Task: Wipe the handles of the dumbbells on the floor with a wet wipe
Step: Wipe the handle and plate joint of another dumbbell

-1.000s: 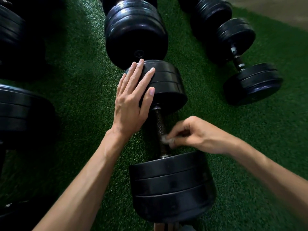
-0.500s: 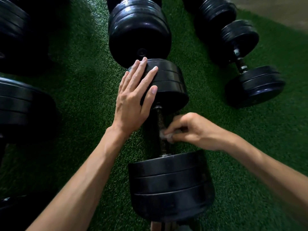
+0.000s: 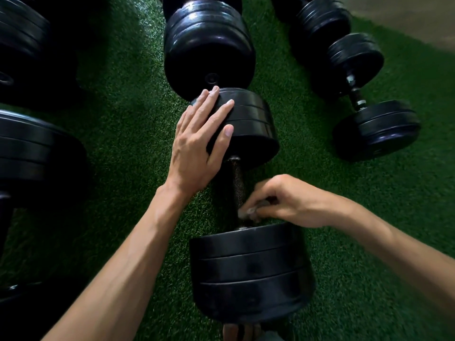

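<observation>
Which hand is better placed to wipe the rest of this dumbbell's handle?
Right. The right hand already pinches the wet wipe against the handle near the lower weight, while the left hand lies flat on the upper weight.

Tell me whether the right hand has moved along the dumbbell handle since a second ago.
Yes. The right hand slid down the knurled handle, toward the near black weight plates.

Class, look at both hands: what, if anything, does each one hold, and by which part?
The right hand pinches a wet wipe against the handle, near the weight closest to the camera. The left hand rests flat on the far weight, gripping nothing.
</observation>
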Tool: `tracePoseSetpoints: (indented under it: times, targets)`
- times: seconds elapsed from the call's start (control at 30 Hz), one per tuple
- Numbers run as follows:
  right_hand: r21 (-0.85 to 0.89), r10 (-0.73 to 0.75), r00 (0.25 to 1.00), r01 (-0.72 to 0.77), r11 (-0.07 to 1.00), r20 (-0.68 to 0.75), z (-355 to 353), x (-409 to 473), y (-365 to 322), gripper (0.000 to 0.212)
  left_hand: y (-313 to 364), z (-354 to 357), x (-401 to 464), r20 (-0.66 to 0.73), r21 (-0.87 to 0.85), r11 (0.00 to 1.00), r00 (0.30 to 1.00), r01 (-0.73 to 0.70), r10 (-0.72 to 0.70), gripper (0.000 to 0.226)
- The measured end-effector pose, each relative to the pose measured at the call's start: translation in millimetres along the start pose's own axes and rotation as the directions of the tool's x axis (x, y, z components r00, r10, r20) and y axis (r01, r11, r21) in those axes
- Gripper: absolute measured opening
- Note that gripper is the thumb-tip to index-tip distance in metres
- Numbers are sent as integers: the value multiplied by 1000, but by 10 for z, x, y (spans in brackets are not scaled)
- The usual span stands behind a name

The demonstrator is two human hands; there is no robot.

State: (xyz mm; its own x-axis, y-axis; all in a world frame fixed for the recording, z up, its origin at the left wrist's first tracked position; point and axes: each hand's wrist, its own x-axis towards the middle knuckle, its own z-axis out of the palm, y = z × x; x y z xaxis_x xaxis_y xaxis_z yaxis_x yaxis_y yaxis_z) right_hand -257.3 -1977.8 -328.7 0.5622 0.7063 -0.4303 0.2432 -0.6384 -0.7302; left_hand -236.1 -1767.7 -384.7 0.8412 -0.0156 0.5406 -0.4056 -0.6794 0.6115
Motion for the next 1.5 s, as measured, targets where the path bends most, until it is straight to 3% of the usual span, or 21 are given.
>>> tracePoseSetpoints:
  times: [0.07, 0.13, 0.2, 0.23, 0.3, 0.37, 0.5, 0.57, 0.67, 0.77, 0.9, 1.17, 1.3, 1.5]
  targets:
    - [-79, 8, 990, 3, 997, 138, -115, 1, -60, 20, 27, 11, 17, -37, -23, 1000, 999, 16, -17, 39]
    - [-53, 7, 991, 0, 999, 136, -286, 88, -166, 17, 84, -32, 43, -55, -62, 994, 994, 92, -95, 35]
    - [20, 47, 992, -49, 999, 115, -485, 187, -320, 11, 188, -138, 9, -55, -80, 956, 957, 281, -286, 35]
    - [45, 73, 991, -78, 996, 110, -580, 226, -424, 13, 266, -224, -70, -51, -83, 904, 904, 420, -425, 36]
    - [16, 120, 987, -122, 992, 110, -776, 228, -667, 15, 544, -408, -325, -41, -74, 721, 720, 689, -693, 41]
    - [-80, 123, 978, -111, 991, 167, -937, 176, -885, 14, 957, -572, -577, -54, -40, 492, 490, 870, -870, 46]
    - [-173, 29, 960, 20, 985, 279, -1032, 334, -1037, 15, 1559, -546, -733, -98, 20, 98, 99, 995, -990, 53]
    - [-175, -72, 938, 138, 975, 339, -911, 507, -930, 14, 1673, -404, -739, -124, 30, -49, -45, 998, -991, 59]
    - [-179, -233, 868, 338, 924, 438, -631, 700, -663, 15, 1646, -239, -804, -186, -113, -114, -134, 987, -973, 61]
    - [-133, -372, 798, 483, 865, 474, -469, 766, -475, 18, 1581, -185, -850, -231, -116, -98, -123, 988, -965, 54]
    - [-34, -467, 739, 550, 834, 485, -443, 694, -266, 19, 1585, -191, -822, -281, -86, -114, -134, 990, -950, 40]
    - [30, -611, 641, 678, 734, 465, -228, 559, 83, 23, 1636, -175, -801, -336, -89, -113, -137, 990, -932, 37]
    - [74, -669, 625, 706, 704, 402, -229, 436, 297, 23, 1691, -162, -814, -391, -105, -72, -107, 992, -914, 43]
    - [178, -626, 707, 605, 776, 328, -220, 330, 729, 23, 1766, -108, -822, -459, -35, 16, -2, 999, -888, 53]
